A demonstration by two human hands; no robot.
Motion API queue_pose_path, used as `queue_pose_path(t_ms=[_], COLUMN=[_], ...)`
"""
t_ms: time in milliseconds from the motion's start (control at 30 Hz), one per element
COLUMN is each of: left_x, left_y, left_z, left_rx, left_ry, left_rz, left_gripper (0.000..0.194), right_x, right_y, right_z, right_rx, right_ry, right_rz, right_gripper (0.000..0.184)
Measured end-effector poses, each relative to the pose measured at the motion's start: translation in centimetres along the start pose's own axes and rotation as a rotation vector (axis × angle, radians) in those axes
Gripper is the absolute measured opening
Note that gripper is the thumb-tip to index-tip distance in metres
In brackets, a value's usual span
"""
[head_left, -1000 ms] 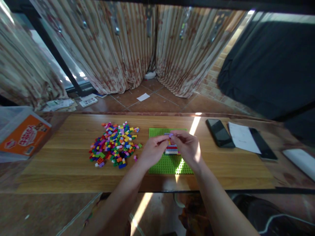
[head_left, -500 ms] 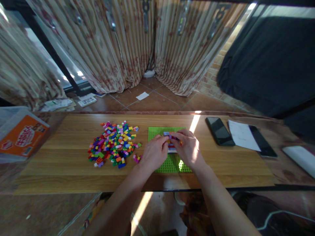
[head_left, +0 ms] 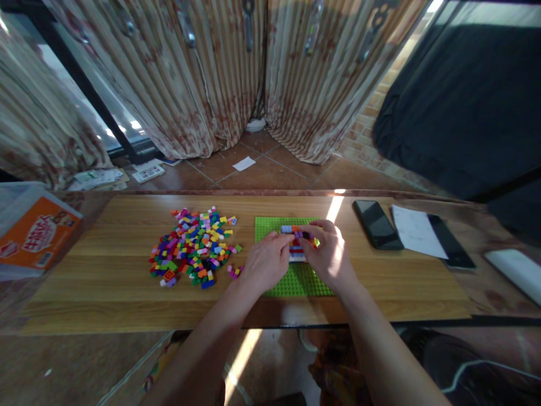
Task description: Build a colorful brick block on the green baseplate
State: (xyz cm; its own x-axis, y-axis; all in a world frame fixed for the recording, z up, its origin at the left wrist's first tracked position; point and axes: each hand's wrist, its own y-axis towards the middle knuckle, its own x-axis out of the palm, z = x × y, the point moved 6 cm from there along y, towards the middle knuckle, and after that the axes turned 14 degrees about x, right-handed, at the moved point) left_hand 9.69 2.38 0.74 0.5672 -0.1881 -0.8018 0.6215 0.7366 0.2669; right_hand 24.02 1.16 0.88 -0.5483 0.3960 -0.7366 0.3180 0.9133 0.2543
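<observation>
Head camera, right hand (head_left: 332,255) opened wider, more stacked bricks (head_left: 297,250) exposed

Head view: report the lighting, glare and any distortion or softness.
Head view: a hard sunlight streak crosses the table beyond the green baseplate; the right hand has a bright patch; wide-angle stretch bends the curtains outward; small bricks between the fingers look soft, their studs unreadable.

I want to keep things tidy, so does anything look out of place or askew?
A white paper lies alone on the brown tiles beyond the wooden tabletop, as if dropped. At right, a white sheet sits askew against a dark flat device. The toy bricks are loosely strewn, but nothing looks clearly broken.
</observation>
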Motion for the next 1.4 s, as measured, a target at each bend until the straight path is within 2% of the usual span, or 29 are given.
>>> queue_pose_path(t_ms=[200, 367, 500, 600, 733, 867, 1000, 1133, 1233, 1400], left_x=[0.0, 0.0, -0.1, -0.1, 0.1, 0.1, -0.4, -1.0, -1.4, -1.6], left_y=[0.0, 0.1, 0.2, 0.1, 0.0, 0.0, -0.1, -0.4, -0.2, 0.6], left_z=[-0.1, 0.0, 0.0, -0.1, -0.2, -0.3, -1.3, -2.8, -2.8, -1.5], left_rx=[0.000, -0.008, -0.003, 0.004, 0.008, 0.009, -0.065, -0.179, -0.138, 0.015], left_ry=[-0.010, -0.012, -0.009, -0.014, -0.014, -0.047, -0.167, -0.280, -0.294, -0.208], left_rz=[-0.002, -0.008, -0.021, -0.015, -0.008, 0.016, 0.118, 0.252, 0.280, 0.288], left_gripper=[0.037, 0.038, 0.037, 0.036, 0.036, 0.036, 0.032, 0.020, 0.008, 0.013], right_x=[-0.3, 0.0, 0.8, 1.4, 2.0, 2.2, 2.1, 2.2, 2.1, 1.7], right_y=[0.4, 1.0, 1.1, 1.2, 1.2, 1.2, 1.4, 1.3, 1.2, 1.3], right_z=[0.8, 0.8, 1.0, 1.5, 1.9, 1.8, 1.5, 2.0, 2.4, 2.4], right_rx=[0.139, 0.278, 0.345, 0.386, 0.388, 0.366, 0.329, 0.341, 0.359, 0.366], right_ry=[0.233, 0.245, 0.239, 0.260, 0.298, 0.238, 0.178, 0.273, 0.316, 0.316], right_rz=[0.008, 0.088, 0.074, 0.022, -0.048, -0.040, -0.011, -0.056, -0.094, -0.079], right_gripper=[0.025, 0.033, 0.048, 0.052, 0.052, 0.047, 0.042, 0.045, 0.052, 0.051])
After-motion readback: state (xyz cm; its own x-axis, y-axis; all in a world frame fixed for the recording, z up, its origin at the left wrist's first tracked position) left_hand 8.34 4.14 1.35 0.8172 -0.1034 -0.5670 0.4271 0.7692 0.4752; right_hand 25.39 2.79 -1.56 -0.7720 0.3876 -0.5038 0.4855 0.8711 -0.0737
